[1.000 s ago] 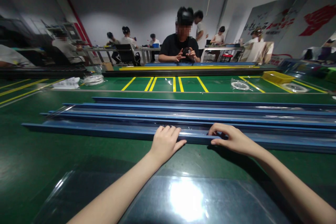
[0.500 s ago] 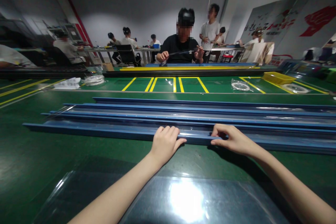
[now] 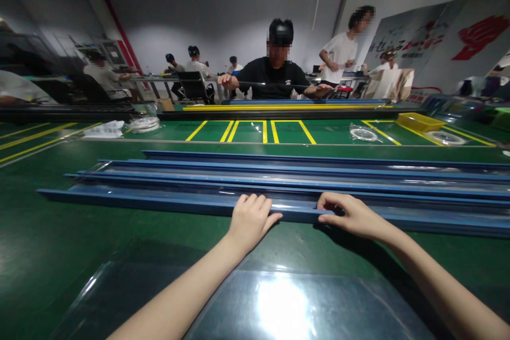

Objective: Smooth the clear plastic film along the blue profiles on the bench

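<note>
The near rail [image 3: 139,203] is lying across the worktop [image 3: 35,244], just off centre towards six o'clock. At six o'clock the left hand [image 3: 252,221] is clasping its near edge, fingers hooking over and thumb resting along the outside, probably keeping it from sliding. Out at four o'clock the right hand [image 3: 346,213] is pinching that same edge narrowly between thumb and fingers, presumably for finer control. The other rails [image 3: 279,161] are sitting close behind, likely for easy reach.

And against a second ago? These two hands are barely shifting, but at twelve o'clock a co-worker [image 3: 257,73] is now spreading both arms wide, a thin strip [image 3: 274,84] stretching between them, while a walker [image 3: 339,53] is heading out towards two o'clock.
</note>
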